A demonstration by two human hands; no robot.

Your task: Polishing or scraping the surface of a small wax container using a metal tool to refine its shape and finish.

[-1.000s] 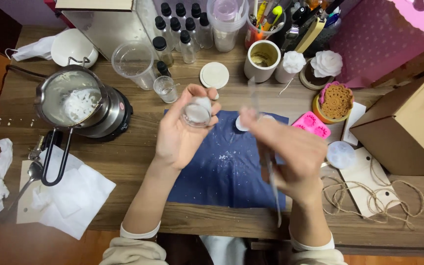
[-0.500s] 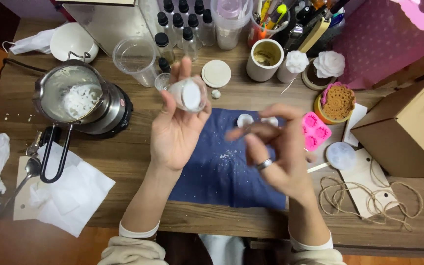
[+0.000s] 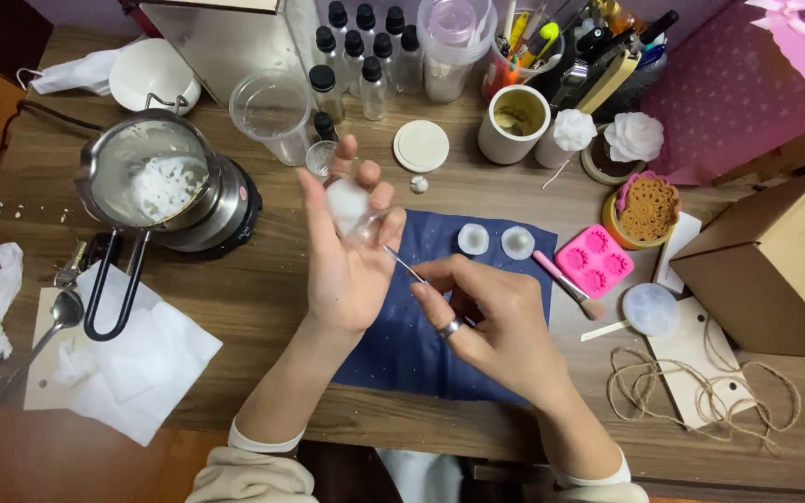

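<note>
My left hand (image 3: pixel 347 251) is raised palm up over the wooden table and holds a small clear glass jar (image 3: pixel 351 207) filled with white wax, tipped on its side. My right hand (image 3: pixel 491 321), with a ring on one finger, holds a thin stick-like tool (image 3: pixel 402 264) whose tip points into the jar's mouth. Both hands hover above a dark blue cloth (image 3: pixel 421 326). Two small round white wax pieces (image 3: pixel 473 239) lie at the cloth's far edge.
A metal melting pot (image 3: pixel 151 177) with white wax sits on a heater at the left. A pink silicone mould (image 3: pixel 593 260), a brush (image 3: pixel 566 284), a cardboard box (image 3: pixel 780 265), twine (image 3: pixel 691 396), bottles (image 3: pixel 365 56), a clear cup (image 3: pixel 270 112), paper towels (image 3: pixel 132 359) and a spoon (image 3: pixel 48 331) lie around.
My left hand has tipped the jar onto its side and lowered a little. My right hand has dropped and brought the thin tool's tip up to the jar's mouth.
</note>
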